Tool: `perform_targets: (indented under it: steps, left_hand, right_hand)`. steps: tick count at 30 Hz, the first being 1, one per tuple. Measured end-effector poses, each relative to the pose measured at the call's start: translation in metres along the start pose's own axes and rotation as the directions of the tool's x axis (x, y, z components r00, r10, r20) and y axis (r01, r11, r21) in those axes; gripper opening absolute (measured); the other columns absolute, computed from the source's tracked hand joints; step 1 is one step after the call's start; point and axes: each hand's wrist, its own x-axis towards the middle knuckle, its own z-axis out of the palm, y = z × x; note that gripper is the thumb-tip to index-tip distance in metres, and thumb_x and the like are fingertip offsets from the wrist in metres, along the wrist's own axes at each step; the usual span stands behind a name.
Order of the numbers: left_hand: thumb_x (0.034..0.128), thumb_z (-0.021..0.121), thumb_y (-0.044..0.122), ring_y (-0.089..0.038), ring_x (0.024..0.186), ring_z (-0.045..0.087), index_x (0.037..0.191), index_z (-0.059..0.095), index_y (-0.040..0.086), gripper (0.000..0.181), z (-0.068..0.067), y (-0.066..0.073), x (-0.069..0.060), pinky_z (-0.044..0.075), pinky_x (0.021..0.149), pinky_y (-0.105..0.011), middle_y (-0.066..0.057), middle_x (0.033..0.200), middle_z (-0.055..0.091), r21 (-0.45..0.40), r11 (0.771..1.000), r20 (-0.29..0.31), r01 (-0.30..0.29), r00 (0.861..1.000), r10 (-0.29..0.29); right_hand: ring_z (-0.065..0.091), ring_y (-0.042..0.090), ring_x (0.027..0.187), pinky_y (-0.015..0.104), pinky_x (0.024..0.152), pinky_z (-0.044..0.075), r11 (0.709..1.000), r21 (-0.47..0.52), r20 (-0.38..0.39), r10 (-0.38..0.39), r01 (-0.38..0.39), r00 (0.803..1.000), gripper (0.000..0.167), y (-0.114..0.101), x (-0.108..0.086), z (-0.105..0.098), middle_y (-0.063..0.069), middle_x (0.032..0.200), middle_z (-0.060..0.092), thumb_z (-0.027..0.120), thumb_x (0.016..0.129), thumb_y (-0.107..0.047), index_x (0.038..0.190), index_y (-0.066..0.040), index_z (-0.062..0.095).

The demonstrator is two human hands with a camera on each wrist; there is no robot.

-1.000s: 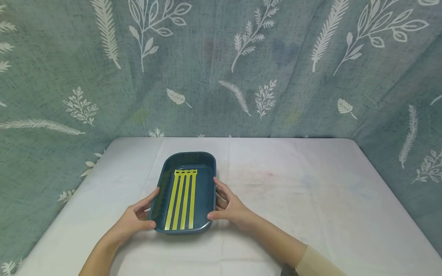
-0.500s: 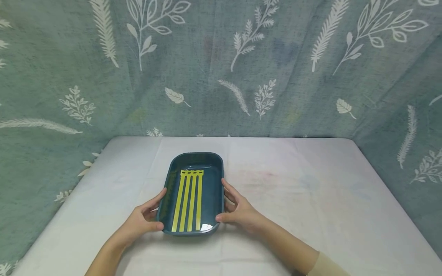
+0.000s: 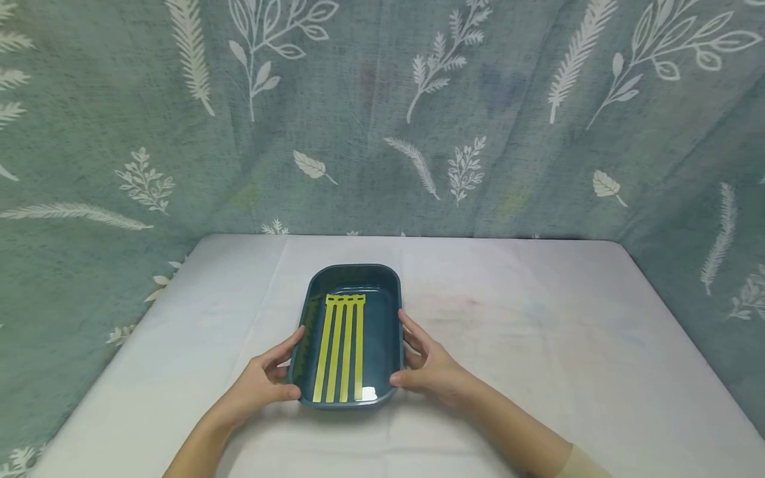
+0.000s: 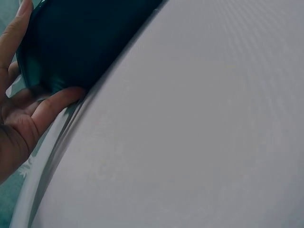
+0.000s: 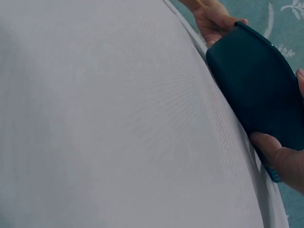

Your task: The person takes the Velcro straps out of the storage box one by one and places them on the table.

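Note:
A dark teal rectangular tray (image 3: 382,332) with rounded corners is held between both hands in the head view. Inside it lies a flat yellow-green slotted piece (image 3: 346,300) with several long strips. The left hand (image 3: 257,388) grips the tray's left side, thumb at the near left corner. On the opposite side, the right hand (image 3: 439,372) grips the rim with thumb and fingers. The left wrist view shows the left hand (image 4: 23,114) against the tray's outside (image 4: 85,42). In the right wrist view the right hand (image 5: 285,164) holds the tray (image 5: 251,80), its fingers partly out of frame.
A white cloth-covered table (image 3: 538,345) spreads under and around the tray. Behind it and along both sides hangs a green-blue curtain (image 3: 358,133) with white leaf patterns.
Both hands have shifted to the right together with the tray, the yellow-green piece moving along inside it. Their grip looks the same.

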Motion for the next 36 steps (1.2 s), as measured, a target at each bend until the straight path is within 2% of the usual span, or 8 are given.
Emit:
perform_targets:
  steps: [3,8,17,21,26,32,36]
  left_hand:
    - [0.077,0.079,0.018,-0.048,0.118,0.05,0.151,0.02,0.008,0.095,0.005,0.001,0.003,0.054,0.085,-0.028,-0.031,0.152,0.016,-0.021,1.0,0.013,-0.003,1.0,0.004]
    - [0.0772,0.079,0.016,-0.049,0.119,0.049,0.151,0.019,0.008,0.095,0.012,0.002,0.006,0.054,0.085,-0.03,-0.029,0.153,0.012,-0.039,0.999,0.021,0.005,1.0,-0.004]
    - [0.074,0.081,0.016,-0.046,0.119,0.05,0.151,0.022,0.012,0.097,0.021,0.007,0.011,0.054,0.086,-0.03,-0.03,0.15,0.021,-0.065,0.997,0.019,0.042,0.999,-0.041]
    - [0.0735,0.081,0.016,-0.047,0.12,0.049,0.151,0.021,0.012,0.098,0.027,0.008,0.014,0.054,0.087,-0.031,-0.03,0.151,0.02,-0.072,0.996,0.024,0.045,0.999,-0.043]
    - [0.0745,0.08,0.017,-0.047,0.123,0.046,0.152,0.019,0.015,0.098,0.033,0.007,0.016,0.052,0.089,-0.031,-0.028,0.152,0.019,-0.062,0.997,0.028,0.041,0.999,-0.039]
    - [0.0744,0.081,0.014,-0.046,0.127,0.042,0.152,0.02,0.022,0.099,0.038,0.01,0.019,0.049,0.094,-0.03,-0.024,0.154,0.017,-0.041,0.998,0.029,0.057,0.998,-0.056]
    - [0.0752,0.08,0.012,-0.046,0.127,0.043,0.151,0.023,0.02,0.096,0.04,0.013,0.02,0.05,0.092,-0.031,-0.024,0.154,0.019,-0.045,0.997,0.02,0.066,0.998,-0.066]
  right_hand:
    - [0.02,0.04,0.14,0.043,0.105,0.035,1.0,-0.021,-0.016,0.006,-0.006,1.0,0.108,-0.001,-0.004,-0.004,0.017,0.158,0.01,0.084,0.071,-0.014,0.152,-0.032,0.015]
    - [0.019,0.04,0.141,0.043,0.106,0.035,1.0,-0.001,-0.001,-0.005,0.005,1.0,0.11,-0.001,-0.008,-0.011,0.017,0.158,0.007,0.084,0.07,-0.013,0.152,-0.031,0.013]
    - [0.02,0.041,0.14,0.047,0.102,0.039,1.0,-0.002,-0.014,0.015,-0.015,1.0,0.107,0.001,-0.014,-0.018,0.016,0.158,0.008,0.082,0.072,-0.01,0.151,-0.037,0.015]
    - [0.022,0.042,0.14,0.046,0.101,0.042,1.0,0.008,-0.015,0.01,-0.01,1.0,0.109,0.0,-0.018,-0.022,0.015,0.158,0.009,0.082,0.072,-0.008,0.152,-0.034,0.013]
    - [0.023,0.043,0.139,0.045,0.103,0.039,0.999,0.018,0.008,-0.032,0.032,0.999,0.111,0.0,-0.022,-0.031,0.017,0.158,0.009,0.082,0.072,-0.007,0.153,-0.027,0.009]
    - [0.019,0.047,0.139,0.049,0.102,0.039,0.999,0.021,0.046,-0.036,0.035,0.998,0.109,0.002,-0.027,-0.037,0.018,0.158,0.003,0.078,0.075,-0.005,0.153,-0.028,0.006]
    - [0.016,0.048,0.139,0.051,0.101,0.04,0.999,0.018,0.059,-0.029,0.028,0.998,0.108,0.001,-0.03,-0.037,0.02,0.158,0.0,0.077,0.077,-0.007,0.153,-0.027,0.004]
